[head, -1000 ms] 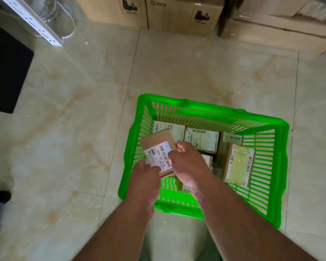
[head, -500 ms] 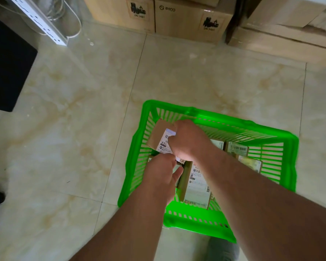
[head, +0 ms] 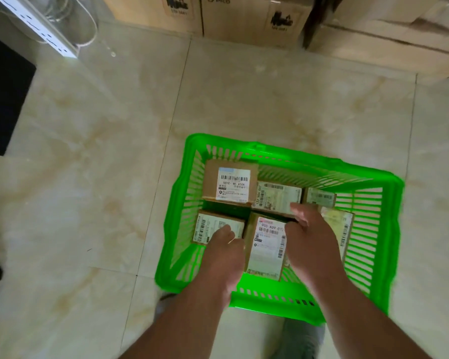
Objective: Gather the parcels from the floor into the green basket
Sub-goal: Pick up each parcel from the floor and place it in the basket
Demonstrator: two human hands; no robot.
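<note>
The green basket (head: 389, 229), slotted plastic and rectangular, stands on glossy marbled floor tiles (head: 88, 177). Six cardboard parcels (head: 231, 183) with white barcode labels lie inside. Left hand (head: 224, 257) and right hand (head: 310, 244) hover over the near parcels, fingers loosely spread, holding nothing.

parcel (head: 230, 183) now in basket (head: 389, 229), hands apparently released
</note>
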